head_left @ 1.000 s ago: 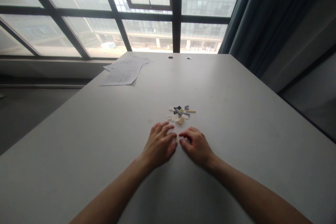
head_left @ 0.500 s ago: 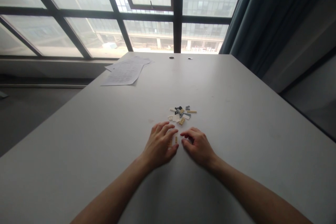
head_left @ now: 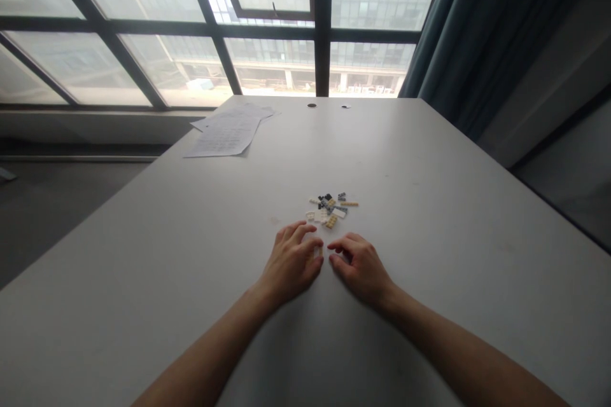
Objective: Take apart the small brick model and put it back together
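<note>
On the table [head_left: 443, 216], the left hand [head_left: 290, 264] and right hand [head_left: 359, 267] are turned inward, the right grip slightly parted, unfilled; the brick pile [head_left: 323, 215] is spread just beyond, presumably for easy reach; nearer, a tan piece [head_left: 321, 252] seems pinched by the narrow left grip

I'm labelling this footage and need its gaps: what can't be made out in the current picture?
All in the head view:
Tan piece at the left hand: mostly covered by finger and thumb; whether it is gripped is unclear.
Right hand: its back hides the palm.
Bricks: overlapping, so hard to count.
Papers: print too small to read.
Forearms: cut off by the bottom edge.
</note>
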A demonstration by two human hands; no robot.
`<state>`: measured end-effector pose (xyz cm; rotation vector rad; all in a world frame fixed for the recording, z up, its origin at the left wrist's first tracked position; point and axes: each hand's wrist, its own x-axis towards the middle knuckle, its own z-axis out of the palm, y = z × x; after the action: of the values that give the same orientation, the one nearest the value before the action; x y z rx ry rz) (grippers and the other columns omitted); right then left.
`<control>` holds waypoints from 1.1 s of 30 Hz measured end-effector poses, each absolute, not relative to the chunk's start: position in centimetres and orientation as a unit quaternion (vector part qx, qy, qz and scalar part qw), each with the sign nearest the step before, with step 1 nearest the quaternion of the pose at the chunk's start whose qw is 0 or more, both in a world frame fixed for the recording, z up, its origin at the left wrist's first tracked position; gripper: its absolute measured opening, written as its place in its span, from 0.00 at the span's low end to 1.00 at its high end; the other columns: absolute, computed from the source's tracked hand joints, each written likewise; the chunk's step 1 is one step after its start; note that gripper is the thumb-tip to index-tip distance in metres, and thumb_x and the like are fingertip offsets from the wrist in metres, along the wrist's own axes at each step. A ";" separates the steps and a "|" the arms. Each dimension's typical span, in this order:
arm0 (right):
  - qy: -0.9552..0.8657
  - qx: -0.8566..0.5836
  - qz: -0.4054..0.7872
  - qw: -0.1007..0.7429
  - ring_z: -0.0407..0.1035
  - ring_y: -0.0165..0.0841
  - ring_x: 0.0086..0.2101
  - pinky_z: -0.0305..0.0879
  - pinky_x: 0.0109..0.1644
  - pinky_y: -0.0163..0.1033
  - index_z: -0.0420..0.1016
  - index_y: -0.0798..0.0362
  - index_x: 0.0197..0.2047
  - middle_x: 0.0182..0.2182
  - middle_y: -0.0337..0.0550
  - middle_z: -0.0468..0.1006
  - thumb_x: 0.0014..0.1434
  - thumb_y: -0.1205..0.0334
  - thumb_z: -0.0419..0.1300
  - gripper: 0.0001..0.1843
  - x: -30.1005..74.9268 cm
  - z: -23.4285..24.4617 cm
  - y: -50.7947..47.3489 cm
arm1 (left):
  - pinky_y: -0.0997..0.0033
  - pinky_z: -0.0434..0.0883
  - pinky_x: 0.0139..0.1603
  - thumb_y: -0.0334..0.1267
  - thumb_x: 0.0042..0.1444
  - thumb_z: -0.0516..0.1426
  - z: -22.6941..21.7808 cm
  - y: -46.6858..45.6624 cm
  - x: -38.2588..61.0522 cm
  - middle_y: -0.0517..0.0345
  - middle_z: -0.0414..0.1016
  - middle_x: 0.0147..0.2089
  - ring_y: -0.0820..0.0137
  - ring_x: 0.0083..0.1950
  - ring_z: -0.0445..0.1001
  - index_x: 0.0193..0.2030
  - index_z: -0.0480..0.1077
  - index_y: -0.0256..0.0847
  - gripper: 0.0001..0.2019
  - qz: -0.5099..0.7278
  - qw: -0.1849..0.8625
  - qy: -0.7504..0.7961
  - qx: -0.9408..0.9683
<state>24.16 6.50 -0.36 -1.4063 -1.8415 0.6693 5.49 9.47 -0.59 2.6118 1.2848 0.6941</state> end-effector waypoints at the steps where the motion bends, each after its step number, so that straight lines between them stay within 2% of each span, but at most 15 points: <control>1: -0.714 -0.545 0.259 0.356 0.67 0.34 0.36 0.62 0.44 0.39 0.77 0.52 0.38 0.31 0.40 0.74 0.55 0.69 0.61 0.08 24.2 -0.4 6.5 | 0.50 0.59 0.60 0.36 0.54 0.56 -0.6 9.5 5.5 0.52 0.69 0.55 0.55 0.62 0.60 0.43 0.73 0.45 0.09 0.231 0.077 0.431 0.869; 13: -0.714 -0.548 0.256 0.353 0.67 0.34 0.37 0.62 0.44 0.38 0.78 0.52 0.38 0.32 0.40 0.74 0.56 0.68 0.61 0.07 24.2 -0.4 6.5 | 0.50 0.60 0.60 0.36 0.55 0.57 -0.7 9.6 5.5 0.52 0.70 0.54 0.56 0.61 0.62 0.42 0.74 0.46 0.08 0.242 0.077 0.433 0.865; 20: -0.708 -0.542 0.265 0.367 0.68 0.34 0.36 0.63 0.43 0.38 0.78 0.52 0.39 0.31 0.40 0.74 0.56 0.68 0.60 0.07 24.2 -0.3 6.5 | 0.52 0.61 0.60 0.39 0.55 0.58 -0.6 9.5 5.4 0.50 0.70 0.54 0.57 0.59 0.64 0.52 0.67 0.42 0.17 0.283 0.082 0.428 0.855; 25: -0.680 -0.541 0.289 0.401 0.68 0.31 0.33 0.64 0.40 0.36 0.78 0.53 0.39 0.32 0.40 0.74 0.56 0.68 0.60 0.08 24.7 -0.5 6.7 | 0.57 0.66 0.56 0.32 0.55 0.54 -0.8 9.8 4.7 0.52 0.71 0.48 0.62 0.53 0.68 0.46 0.68 0.41 0.11 0.388 0.113 0.462 0.790; 33: -0.657 -0.578 0.262 0.407 0.67 0.30 0.30 0.65 0.37 0.37 0.78 0.54 0.41 0.32 0.41 0.75 0.54 0.66 0.60 0.10 27.3 0.0 8.8 | 0.61 0.70 0.47 0.35 0.54 0.54 -1.6 11.0 3.6 0.55 0.73 0.41 0.64 0.46 0.72 0.38 0.70 0.41 0.06 0.486 0.188 0.523 0.675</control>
<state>27.31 8.77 -0.03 -1.4577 -1.6580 0.6603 3.62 11.02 -1.64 1.8998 1.4707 1.3673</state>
